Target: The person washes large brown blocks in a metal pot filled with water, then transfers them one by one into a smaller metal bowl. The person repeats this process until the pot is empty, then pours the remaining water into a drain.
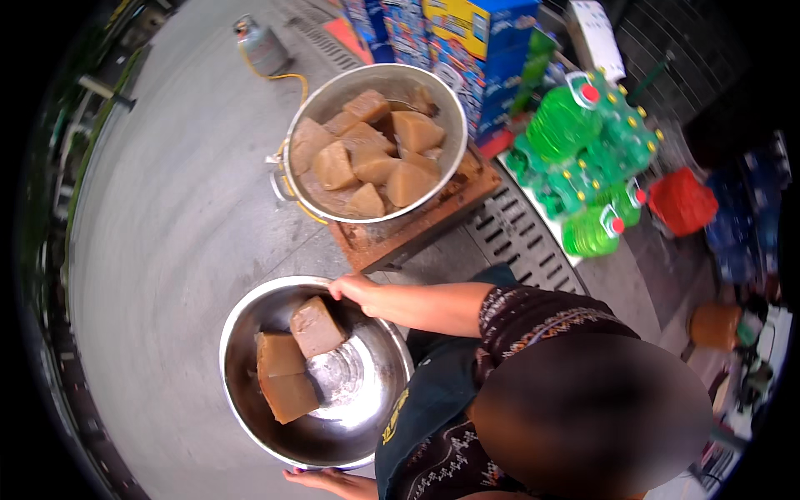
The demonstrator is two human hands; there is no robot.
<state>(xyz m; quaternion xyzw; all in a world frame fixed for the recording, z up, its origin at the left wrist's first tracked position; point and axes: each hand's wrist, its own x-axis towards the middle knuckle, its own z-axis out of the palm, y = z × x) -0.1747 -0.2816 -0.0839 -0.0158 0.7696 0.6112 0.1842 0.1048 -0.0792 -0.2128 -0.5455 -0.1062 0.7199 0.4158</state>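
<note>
A wide stainless steel basin (400,337) is held in front of my dark apron, tilted so that its inside shows. My right hand (353,294) grips its rim at the upper side, thumb and fingers around the edge. At the opposite side my left hand (319,478) holds the basin from below and outside, its fingers partly hidden by the metal. Several brown, smooth-cut blocks lie inside, one pale-topped block (317,328) and a joined pair (286,378). Beyond my right arm, a large metal pot (464,125) contains several similar brown chunks (409,184) in liquid.
The pot stands on a rusty metal stove (425,222). A yellow hose (304,84) runs near it to a gas cylinder (264,51). Green bottles (562,125), cardboard boxes (487,69) and a red plastic bag (682,201) stand beyond a drain grate (522,228).
</note>
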